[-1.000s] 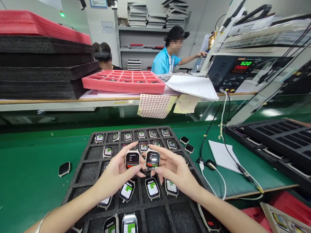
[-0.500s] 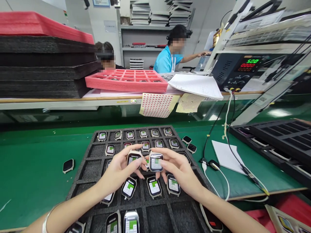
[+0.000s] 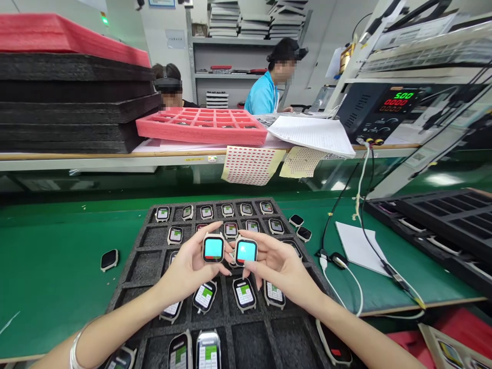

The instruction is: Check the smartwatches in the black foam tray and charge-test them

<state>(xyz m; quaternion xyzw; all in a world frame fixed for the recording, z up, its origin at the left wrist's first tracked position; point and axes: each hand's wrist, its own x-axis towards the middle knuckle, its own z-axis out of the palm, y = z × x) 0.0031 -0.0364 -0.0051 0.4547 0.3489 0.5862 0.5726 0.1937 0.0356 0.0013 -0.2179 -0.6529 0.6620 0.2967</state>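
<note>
My left hand [image 3: 191, 264] is closed on a smartwatch body without a strap [image 3: 213, 248], its screen lit cyan with a red strip at the bottom left. Beside it, my right hand [image 3: 280, 262] grips a second smartwatch [image 3: 246, 251] showing the same cyan screen, the thumb at its lower edge. Both watches are held upright, side by side, over a dark foam tray [image 3: 246, 335] with square compartments. Several more strapless watches, such as one just below my right hand [image 3: 244, 293], lie in the tray with white-and-green screens.
One dark-screened watch [image 3: 109, 260] lies on the green bench at left, two more at the tray's right. Cables run by a white paper [image 3: 361, 246]. Above stand a red foam tray [image 3: 203, 134], stacked black foam [image 3: 77, 102] and a power supply [image 3: 380, 113]. Two people sit beyond.
Both held watches' screens have switched from white and green to cyan with red below. My thumbs have moved down off the screens. The person in blue has drawn back an outstretched arm.
</note>
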